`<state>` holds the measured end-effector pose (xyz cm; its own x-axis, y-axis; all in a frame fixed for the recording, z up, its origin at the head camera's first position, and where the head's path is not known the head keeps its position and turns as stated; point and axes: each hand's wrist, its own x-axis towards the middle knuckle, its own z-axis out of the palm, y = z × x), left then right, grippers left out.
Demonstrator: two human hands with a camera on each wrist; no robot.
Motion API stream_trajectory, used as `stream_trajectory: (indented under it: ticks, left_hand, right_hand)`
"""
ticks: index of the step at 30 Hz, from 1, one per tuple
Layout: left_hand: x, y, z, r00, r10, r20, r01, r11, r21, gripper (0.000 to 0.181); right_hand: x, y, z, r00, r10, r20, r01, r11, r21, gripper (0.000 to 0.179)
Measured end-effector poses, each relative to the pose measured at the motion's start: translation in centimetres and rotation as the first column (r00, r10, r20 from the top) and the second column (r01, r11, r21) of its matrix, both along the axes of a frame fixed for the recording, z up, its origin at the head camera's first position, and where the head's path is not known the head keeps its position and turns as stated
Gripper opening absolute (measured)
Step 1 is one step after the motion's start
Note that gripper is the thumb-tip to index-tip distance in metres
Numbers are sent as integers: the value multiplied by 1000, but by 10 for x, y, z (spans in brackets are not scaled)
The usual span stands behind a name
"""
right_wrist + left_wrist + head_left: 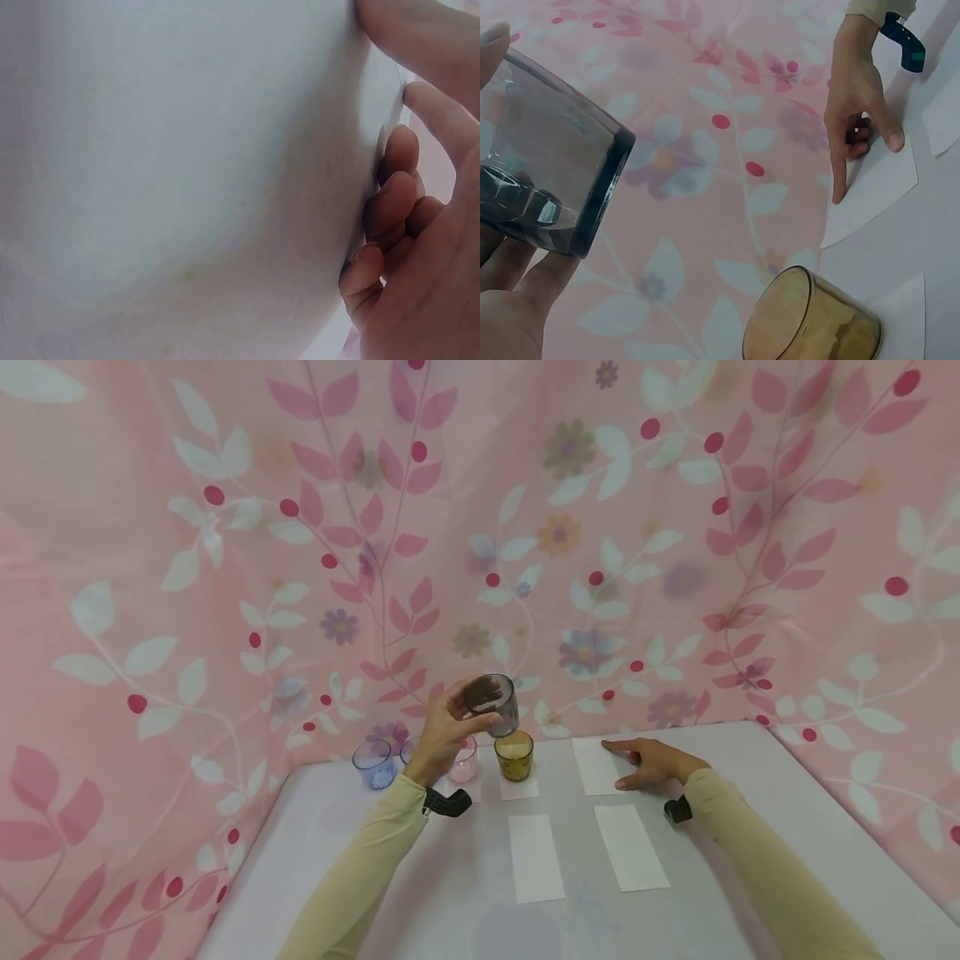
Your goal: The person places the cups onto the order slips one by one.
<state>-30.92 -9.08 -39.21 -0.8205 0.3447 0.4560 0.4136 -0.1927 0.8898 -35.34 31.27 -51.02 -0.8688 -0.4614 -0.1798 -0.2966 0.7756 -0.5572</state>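
My left hand grips a smoky grey glass between thumb and fingers, raised above the table and tilted. In the left wrist view the grey glass shows its thick dark base. Just below it an amber glass stands on a white paper sheet. At the back right my right hand touches another white sheet with its extended index finger and thumb. Its other fingers are bent, as the right wrist view shows of the right hand.
A blue glass, a second blue one partly hidden by my left arm, and a pink glass stand at the back left. Two more paper sheets lie nearer. A flowered pink curtain hangs behind the table.
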Motion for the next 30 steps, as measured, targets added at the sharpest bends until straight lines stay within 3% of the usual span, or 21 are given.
stream_trajectory:
  ticks: [9, 17, 23, 30]
  left_hand:
    - [-9, 43, -18, 996, -39, 78, 40, 999, -9, 64]
    - [-11, 78, -35, 991, -97, 97, 103, 993, -62, 66]
    - [-11, 98, -45, 980, -141, 143, 150, 987, -51, 67]
    - [-13, 115, -61, 980, -126, 151, 137, 988, -70, 68]
  right_hand:
    - [1, 0, -1, 1000, -11, -1, 11, 1000, -7, 91]
    - [-2, -1, -2, 1000, -4, -20, 4, 1000, 5, 91]
    - [-2, -2, -3, 1000, -23, -10, 23, 1000, 11, 91]
    - [-2, -1, -2, 999, -27, -17, 27, 1000, 11, 91]
